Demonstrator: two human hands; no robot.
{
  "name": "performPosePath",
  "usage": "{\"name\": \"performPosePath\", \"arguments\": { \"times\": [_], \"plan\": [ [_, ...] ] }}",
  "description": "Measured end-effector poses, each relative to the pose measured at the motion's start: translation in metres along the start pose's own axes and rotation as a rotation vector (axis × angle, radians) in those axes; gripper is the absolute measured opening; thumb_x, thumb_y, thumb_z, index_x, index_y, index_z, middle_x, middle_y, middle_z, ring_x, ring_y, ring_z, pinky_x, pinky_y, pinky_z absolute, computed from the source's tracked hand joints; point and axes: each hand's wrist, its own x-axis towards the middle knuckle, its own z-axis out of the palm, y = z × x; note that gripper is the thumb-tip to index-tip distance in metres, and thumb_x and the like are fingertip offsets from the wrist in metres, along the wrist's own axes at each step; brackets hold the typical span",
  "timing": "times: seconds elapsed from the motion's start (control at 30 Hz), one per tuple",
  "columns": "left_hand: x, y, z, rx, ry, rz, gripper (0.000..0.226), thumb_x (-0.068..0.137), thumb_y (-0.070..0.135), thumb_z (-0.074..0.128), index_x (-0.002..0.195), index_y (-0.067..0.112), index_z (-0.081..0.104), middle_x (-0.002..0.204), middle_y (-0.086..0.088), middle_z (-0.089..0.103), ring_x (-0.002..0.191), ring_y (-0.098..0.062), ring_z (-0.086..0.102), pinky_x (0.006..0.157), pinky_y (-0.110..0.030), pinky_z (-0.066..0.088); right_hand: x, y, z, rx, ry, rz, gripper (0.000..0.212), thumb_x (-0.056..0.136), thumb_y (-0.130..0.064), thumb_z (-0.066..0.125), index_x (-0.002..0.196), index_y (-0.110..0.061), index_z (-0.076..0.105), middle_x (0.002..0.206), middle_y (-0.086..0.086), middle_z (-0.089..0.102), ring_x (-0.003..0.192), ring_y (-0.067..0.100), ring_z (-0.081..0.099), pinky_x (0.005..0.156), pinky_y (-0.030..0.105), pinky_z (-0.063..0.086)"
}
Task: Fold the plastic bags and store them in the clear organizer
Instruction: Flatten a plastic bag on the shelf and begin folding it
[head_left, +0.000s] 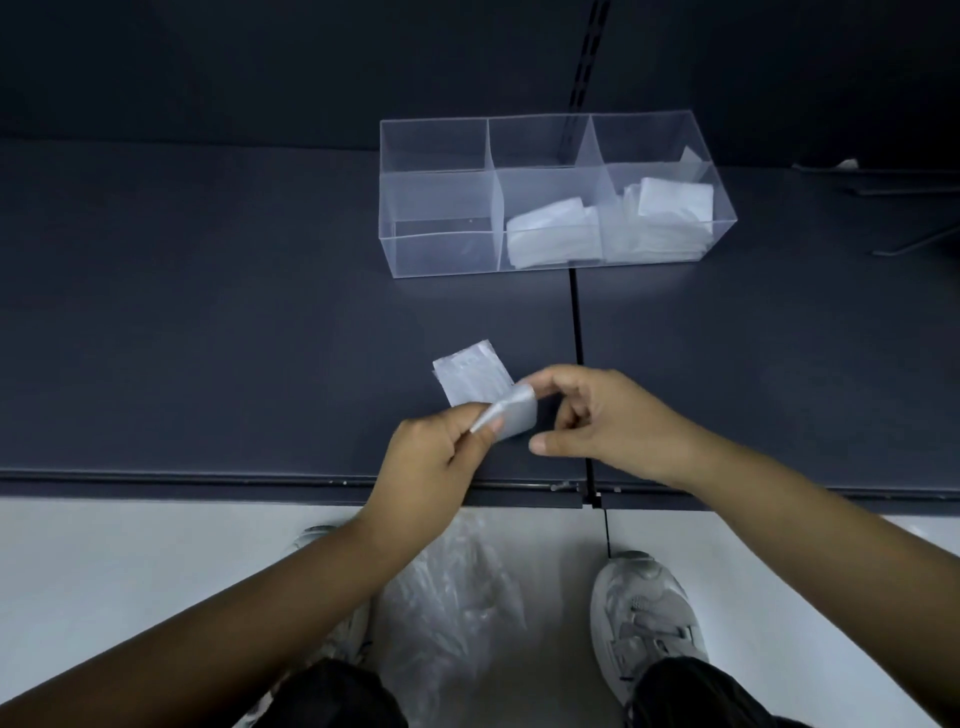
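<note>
Both hands on one plastic bag (475, 382), folded small, lying on the dark bench (208, 312) near its front edge, just at 9 o'clock of the bench seam (575, 322). My left hand (434, 460) has its fingers closed, pinching the bag's near corner, and that end is lifted and curled over as a flap. My right hand (608, 415) has its fingers curled, with the index tip hooked on the flap's top edge and the thumb sticking out, off the bag. The clear organizer (441, 249) sits well apart at 12 to 1 o'clock of the bag, with three compartments. There are folded bags (550, 234) in the middle one, more folded bags in the 3 o'clock one, and nothing visible in the 9 o'clock one. At 6 o'clock, a loose plastic heap (447, 597) lies on the floor between my shoes (644, 613).
</note>
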Motion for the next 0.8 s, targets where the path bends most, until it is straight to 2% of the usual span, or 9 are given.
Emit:
{"name": "performPosePath", "arguments": {
  "times": [0.07, 0.17, 0.27, 0.33, 0.4, 0.47, 0.57, 0.67, 0.8],
  "plan": [
    [0.007, -0.004, -0.001, -0.057, 0.006, -0.084, 0.034, 0.098, 0.025, 0.053, 0.065, 0.026, 0.059, 0.054, 0.006, 0.046, 0.056, -0.001, 0.040, 0.054, -0.025, 0.041, 0.010, 0.004, 0.007, 0.005, 0.102, 0.019, 0.017, 0.080, -0.011, 0.076, 0.091, -0.022, 0.070, 0.082, -0.013, 0.070, 0.058, 0.007, 0.054, 0.061, 0.024, 0.049],
    [0.020, -0.009, -0.002, -0.269, 0.048, -0.273, 0.036, 0.098, 0.020, 0.053, 0.076, -0.008, 0.061, 0.070, -0.024, 0.057, 0.070, -0.017, 0.055, 0.071, -0.049, 0.056, 0.023, 0.005, 0.009, 0.046, 0.215, 0.080, 0.010, 0.082, -0.013, 0.073, 0.075, -0.019, 0.071, 0.065, -0.009, 0.069, 0.046, 0.004, 0.054, 0.053, 0.015, 0.046],
    [0.031, -0.008, -0.005, -0.494, 0.107, -0.443, 0.024, 0.098, 0.017, 0.053, 0.086, 0.003, 0.069, 0.083, -0.014, 0.069, 0.077, -0.020, 0.068, 0.064, -0.034, 0.060, 0.033, 0.001, 0.009, -0.001, 0.219, 0.138, 0.014, 0.084, -0.015, 0.070, 0.072, -0.019, 0.070, 0.054, -0.008, 0.066, 0.041, 0.003, 0.053, 0.047, 0.010, 0.039],
    [0.036, -0.007, -0.009, -0.503, 0.199, -0.445, 0.015, 0.097, 0.015, 0.054, 0.096, 0.009, 0.068, 0.089, -0.012, 0.071, 0.073, -0.016, 0.071, 0.061, -0.026, 0.058, 0.040, -0.001, 0.009, -0.054, 0.213, 0.178, 0.015, 0.086, -0.016, 0.068, 0.072, -0.020, 0.070, 0.057, -0.001, 0.068, 0.043, 0.003, 0.056, 0.051, 0.013, 0.041],
    [0.034, -0.011, -0.015, -0.270, 0.315, -0.307, 0.016, 0.095, 0.014, 0.058, 0.110, 0.014, 0.063, 0.094, -0.005, 0.069, 0.078, -0.013, 0.069, 0.070, -0.023, 0.055, 0.044, -0.004, 0.007, -0.075, 0.197, 0.213, 0.015, 0.086, -0.015, 0.067, 0.072, -0.019, 0.069, 0.064, 0.008, 0.071, 0.044, 0.004, 0.058, 0.057, 0.019, 0.045],
    [0.030, -0.014, -0.019, 0.129, 0.350, -0.027, 0.023, 0.093, 0.018, 0.061, 0.115, 0.014, 0.061, 0.103, 0.000, 0.061, 0.093, -0.014, 0.061, 0.084, -0.025, 0.048, 0.048, -0.006, 0.006, -0.072, 0.187, 0.248, 0.015, 0.086, -0.015, 0.066, 0.071, -0.017, 0.069, 0.064, 0.009, 0.071, 0.043, 0.004, 0.058, 0.061, 0.022, 0.047],
    [0.024, -0.020, -0.011, 0.516, 0.192, 0.257, 0.037, 0.092, 0.033, 0.051, 0.119, 0.011, 0.064, 0.123, -0.009, 0.058, 0.115, -0.027, 0.053, 0.100, -0.036, 0.035, 0.052, -0.009, 0.007, -0.097, 0.190, 0.292, 0.012, 0.085, -0.014, 0.065, 0.074, -0.015, 0.070, 0.049, 0.000, 0.065, 0.041, 0.004, 0.057, 0.055, 0.021, 0.043],
    [0.021, -0.027, -0.004, 0.767, -0.008, 0.195, 0.059, 0.094, 0.048, 0.034, 0.137, 0.011, 0.052, 0.149, -0.012, 0.041, 0.141, -0.030, 0.031, 0.116, -0.047, 0.018, 0.054, -0.014, 0.008, -0.141, 0.196, 0.327, 0.010, 0.085, -0.015, 0.063, 0.079, -0.016, 0.070, 0.047, 0.001, 0.063, 0.041, 0.004, 0.056, 0.055, 0.022, 0.044],
    [0.021, -0.038, -0.004, 0.900, -0.107, 0.060, 0.074, 0.092, 0.063, 0.013, 0.152, 0.020, 0.023, 0.159, -0.004, 0.019, 0.148, -0.025, 0.009, 0.119, -0.050, 0.002, 0.050, -0.013, 0.017, -0.251, 0.285, 0.212, 0.010, 0.086, -0.019, 0.062, 0.080, -0.017, 0.070, 0.062, -0.006, 0.064, 0.056, 0.007, 0.060, 0.062, 0.029, 0.053]
  ]
}}
